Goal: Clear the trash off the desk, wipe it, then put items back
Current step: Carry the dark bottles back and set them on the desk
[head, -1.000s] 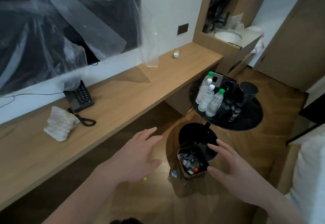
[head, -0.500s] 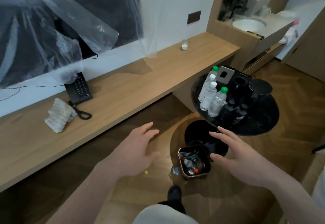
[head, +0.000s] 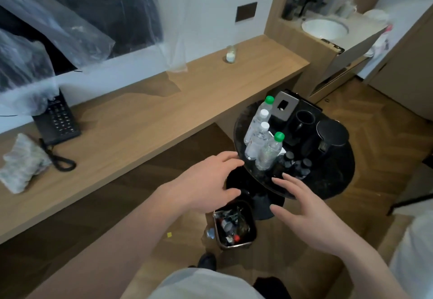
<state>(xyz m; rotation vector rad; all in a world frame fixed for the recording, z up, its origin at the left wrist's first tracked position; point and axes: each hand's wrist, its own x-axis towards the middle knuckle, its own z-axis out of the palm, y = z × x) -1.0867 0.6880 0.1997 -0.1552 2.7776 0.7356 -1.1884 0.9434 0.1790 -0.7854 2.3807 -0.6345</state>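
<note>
Along the wall runs our wooden desk (head: 145,120), with a black phone (head: 56,120), a crumpled cloth (head: 21,165) and a small glass (head: 230,54) on it. Beside it we see a round black table (head: 328,181) crowded with water bottles (head: 262,144) and a kettle (head: 330,134). Our left hand (head: 206,186) and right hand (head: 307,212) reach near its edge, fingers spread, holding nothing. Below them stands a full trash bin (head: 234,226).

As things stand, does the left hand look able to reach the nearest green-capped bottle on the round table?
Probably yes. The left hand is open at the near rim of the round table, and the green-capped bottle stands just beyond its fingertips at that edge, with nothing between them.
</note>
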